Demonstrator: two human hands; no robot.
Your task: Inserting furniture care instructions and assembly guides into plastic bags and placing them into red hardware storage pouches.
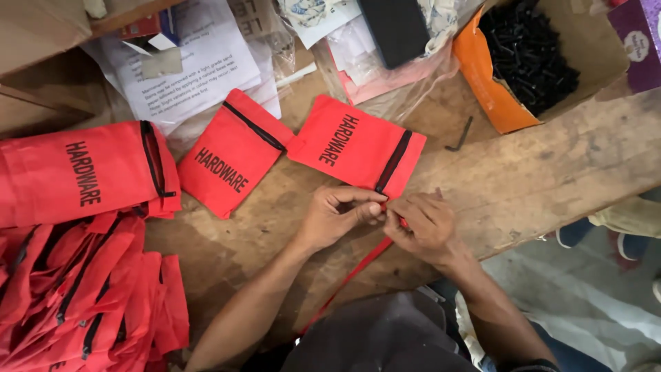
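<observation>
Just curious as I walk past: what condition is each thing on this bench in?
Red pouch by the hands: flat, zipper shut.
Middle red pouch: flat, zipper shut.
Left hand: fingers pinching at the pouch corner.
Right hand: pinching the same spot.
Cardboard box: open, holding black screws.

Worn wooden workbench (551,165) above grey floor (585,303)

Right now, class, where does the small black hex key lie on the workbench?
In the head view, the black hex key lies on the wooden workbench, right of centre, between the red drawstring bag and the box of black screws.
</observation>
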